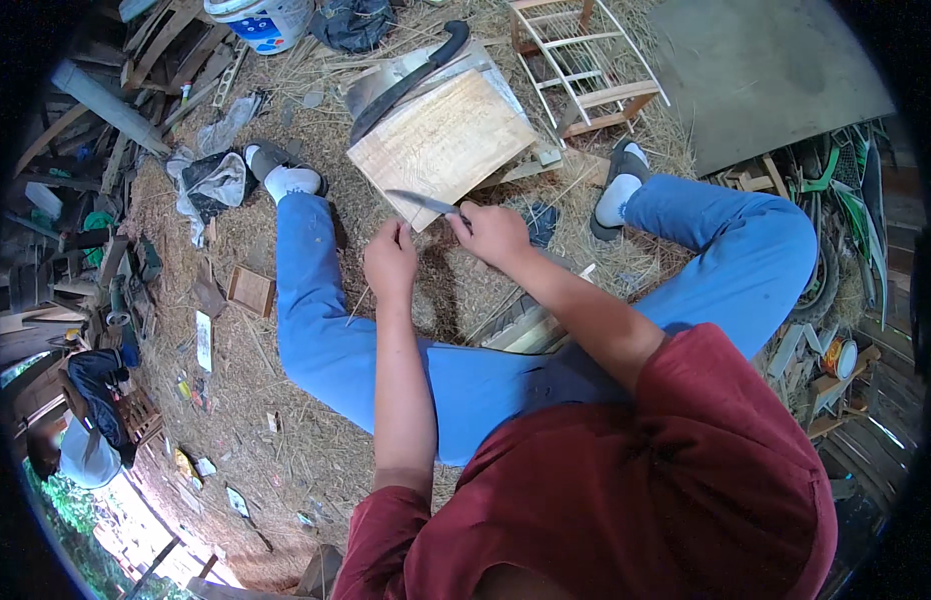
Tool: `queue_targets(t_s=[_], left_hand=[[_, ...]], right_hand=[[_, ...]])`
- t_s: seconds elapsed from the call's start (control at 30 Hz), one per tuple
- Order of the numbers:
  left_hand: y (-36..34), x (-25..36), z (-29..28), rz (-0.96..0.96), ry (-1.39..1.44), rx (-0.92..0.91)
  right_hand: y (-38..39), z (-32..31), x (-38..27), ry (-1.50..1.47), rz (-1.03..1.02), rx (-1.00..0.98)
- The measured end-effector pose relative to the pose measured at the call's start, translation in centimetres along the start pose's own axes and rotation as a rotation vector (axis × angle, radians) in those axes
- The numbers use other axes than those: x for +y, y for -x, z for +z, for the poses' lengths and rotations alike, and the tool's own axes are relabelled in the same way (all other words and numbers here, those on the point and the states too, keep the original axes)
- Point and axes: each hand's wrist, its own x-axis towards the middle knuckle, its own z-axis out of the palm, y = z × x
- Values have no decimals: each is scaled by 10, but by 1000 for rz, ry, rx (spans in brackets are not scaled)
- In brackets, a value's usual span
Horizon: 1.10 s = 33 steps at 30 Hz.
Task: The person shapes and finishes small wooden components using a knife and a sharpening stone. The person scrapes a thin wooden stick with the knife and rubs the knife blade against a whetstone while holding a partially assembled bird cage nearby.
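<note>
Right hand (pixel 498 235) grips knife (pixel 422 203), wood board (pixel 443 135) w/ machete (pixel 406 82) ahead.

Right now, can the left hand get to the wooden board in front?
Probably yes: the left hand sits just short of the wooden board, with only straw between; the right hand holds a knife beside it.

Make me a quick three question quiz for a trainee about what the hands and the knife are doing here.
1. True or false: the right hand holds a small knife whose blade points to the person's left.
2. What lies on the wooden board at its far edge? A) a large curved blade with a dark handle B) a hammer C) a saw
3. Fill in: the left hand is closed in a fist just below the ____ tip.

Key: 1 true; 2 A, the large curved blade; 3 knife.
</note>
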Motion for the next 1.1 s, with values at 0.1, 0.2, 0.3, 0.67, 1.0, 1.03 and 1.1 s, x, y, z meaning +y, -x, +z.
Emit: queue_targets(t_s=[0.1,0.2,0.3,0.67,1.0,1.03,1.1], left_hand=[[-1,-1,7,4,-8,-4],[1,-2,1,-17,-28,-6],[-2,4,1,-3,-9,-4],[-20,36,-30,-86,1066,93],[-37,55,-34,-141,1510,257],[-38,53,-33,-136,1524,278],[-38,50,-33,-131,1537,301]], right_hand=[[2,5,-1,-11,78,35],[4,-5,-11,-13,36,-71],[-4,-7,2,-69,138,-6],[-18,-10,13,-666,403,95],[-23,-40,4,-907,306,87],[-23,-45,4,-908,304,86],[-22,-56,5,-1006,425,36]])
